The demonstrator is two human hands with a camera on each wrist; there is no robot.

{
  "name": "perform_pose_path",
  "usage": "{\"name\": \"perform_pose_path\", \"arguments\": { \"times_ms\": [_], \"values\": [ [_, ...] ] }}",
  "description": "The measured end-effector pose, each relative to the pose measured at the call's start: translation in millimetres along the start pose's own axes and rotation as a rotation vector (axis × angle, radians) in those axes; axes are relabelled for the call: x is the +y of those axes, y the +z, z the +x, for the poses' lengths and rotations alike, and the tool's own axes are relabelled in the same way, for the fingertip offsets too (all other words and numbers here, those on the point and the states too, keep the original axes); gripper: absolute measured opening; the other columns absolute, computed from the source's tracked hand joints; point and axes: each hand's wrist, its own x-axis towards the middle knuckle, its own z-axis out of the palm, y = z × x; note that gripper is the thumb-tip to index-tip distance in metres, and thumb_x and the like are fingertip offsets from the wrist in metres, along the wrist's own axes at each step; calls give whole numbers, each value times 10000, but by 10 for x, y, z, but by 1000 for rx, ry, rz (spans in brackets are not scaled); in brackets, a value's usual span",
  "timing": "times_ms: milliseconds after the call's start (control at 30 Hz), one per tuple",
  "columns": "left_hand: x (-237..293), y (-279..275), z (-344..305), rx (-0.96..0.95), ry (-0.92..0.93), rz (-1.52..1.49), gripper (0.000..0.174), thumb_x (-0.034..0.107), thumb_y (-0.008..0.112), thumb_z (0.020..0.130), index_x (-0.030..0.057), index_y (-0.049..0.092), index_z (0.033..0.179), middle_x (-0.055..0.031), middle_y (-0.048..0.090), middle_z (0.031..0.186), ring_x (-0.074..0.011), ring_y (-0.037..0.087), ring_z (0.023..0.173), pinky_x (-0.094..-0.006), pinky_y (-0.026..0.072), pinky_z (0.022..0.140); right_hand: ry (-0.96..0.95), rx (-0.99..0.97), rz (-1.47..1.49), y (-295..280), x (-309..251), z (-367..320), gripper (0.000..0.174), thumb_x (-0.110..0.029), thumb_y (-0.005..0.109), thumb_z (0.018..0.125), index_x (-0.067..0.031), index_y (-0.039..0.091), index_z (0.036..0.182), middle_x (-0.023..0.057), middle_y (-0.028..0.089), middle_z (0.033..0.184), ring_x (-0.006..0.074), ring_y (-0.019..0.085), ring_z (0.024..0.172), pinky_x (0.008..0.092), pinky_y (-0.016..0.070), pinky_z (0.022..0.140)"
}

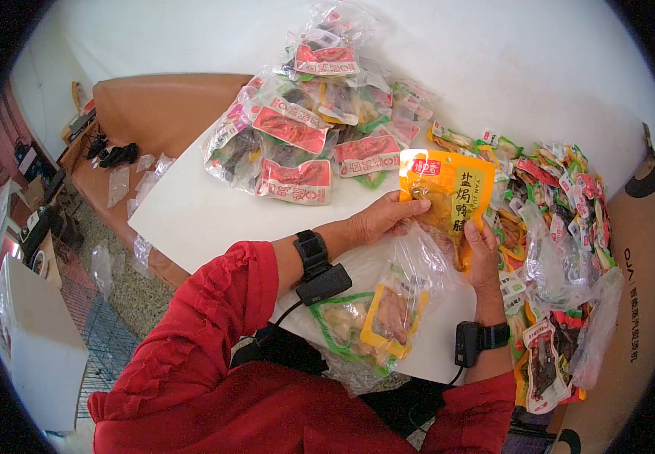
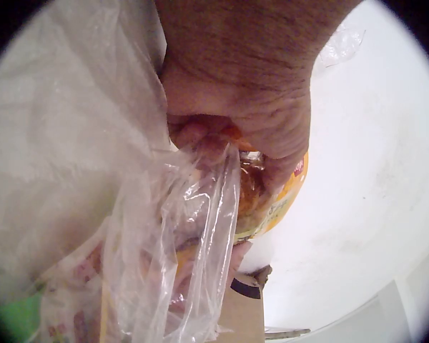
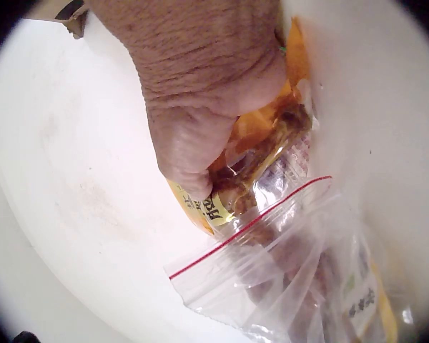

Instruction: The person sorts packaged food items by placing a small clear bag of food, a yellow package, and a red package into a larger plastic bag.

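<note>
A yellow-orange food pouch (image 1: 448, 178) with dark printed characters and a clear window is held up over the table between both hands. My left hand (image 1: 379, 218) grips its left edge, thumb across the front. The same hand also holds the top of a clear zip bag (image 1: 426, 261), which has a red zip line in the right wrist view. With its thumb on the front, my right hand (image 1: 482, 253) pinches the pouch's lower right side. In the bag's lower part show an orange-edged packet (image 1: 394, 321) and a green-edged packet (image 1: 343, 321).
Filled clear bags with red labels (image 1: 293, 125) are heaped at the back of the white table (image 1: 184, 219). Loose packets (image 1: 562, 181) pile up on the right, beside a cardboard box (image 1: 630, 287). A brown sofa (image 1: 161, 106) stands left, with plastic bags on it.
</note>
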Motion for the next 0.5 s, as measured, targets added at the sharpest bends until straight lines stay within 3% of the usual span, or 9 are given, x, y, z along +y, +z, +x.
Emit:
{"name": "perform_pose_path", "arguments": {
  "times_ms": [367, 433, 500],
  "values": [
    [-27, -7, 21, 15, -1, -6, 350, 370, 540, 812, 114, 514, 1050, 27, 595, 859, -22, 488, 621, -156, 291, 427, 14, -15, 47, -10, 18, 5, 363, -310, 466, 868, -23, 493, 1087, 35, 561, 965, 103, 507, 862, 245, 386, 793],
    [-31, -5, 26, 18, 22, -34, 376, 381, 568, 796, 86, 515, 1023, -10, 592, 801, -15, 391, 501, -151, 273, 402, 17, -9, 59, -12, 38, 8, 359, -306, 464, 870, -22, 493, 1089, 33, 560, 963, 102, 504, 864, 246, 385, 793],
    [-39, -5, 29, 18, 26, -42, 370, 375, 569, 796, 86, 516, 1021, -10, 593, 802, -14, 388, 495, -151, 272, 400, 20, -3, 70, -14, 56, 11, 356, -302, 463, 871, -22, 492, 1090, 31, 559, 961, 101, 502, 866, 246, 384, 793]
  ]
}}
